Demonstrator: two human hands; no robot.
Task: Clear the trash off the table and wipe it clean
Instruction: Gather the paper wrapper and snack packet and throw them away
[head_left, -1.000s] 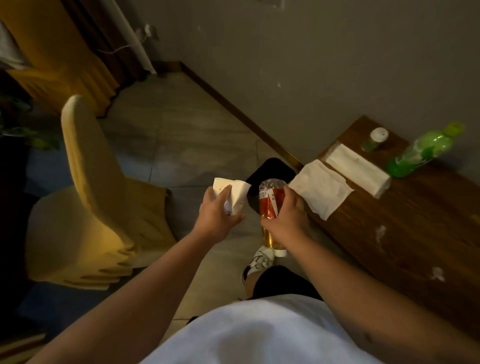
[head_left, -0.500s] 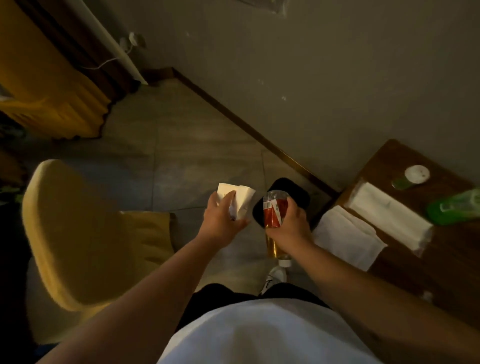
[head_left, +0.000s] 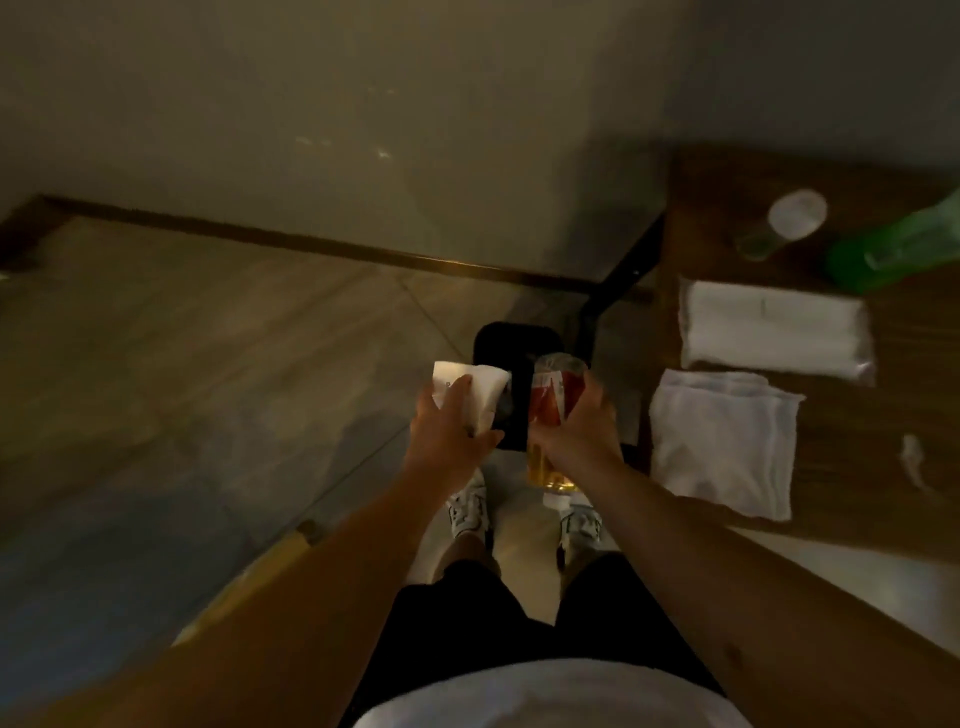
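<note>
Above one black bin (head_left: 498, 358), left hand (head_left: 449, 434) grips one tissue (head_left: 475, 392), right hand (head_left: 579, 434) one bottle (head_left: 550, 410).

Single head view, looking steeply down, close over hands and floor (head_left: 208, 364).

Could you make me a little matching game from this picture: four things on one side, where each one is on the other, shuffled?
Things:
1. red-label bottle
2. white paper
3. folded cloth
4. black bin

Places:
A. on the floor by the table leg
B. in the left hand
C. on the table, at its near edge
D. in the right hand

Pairs: 1-D, 2-B, 3-C, 4-A
</note>
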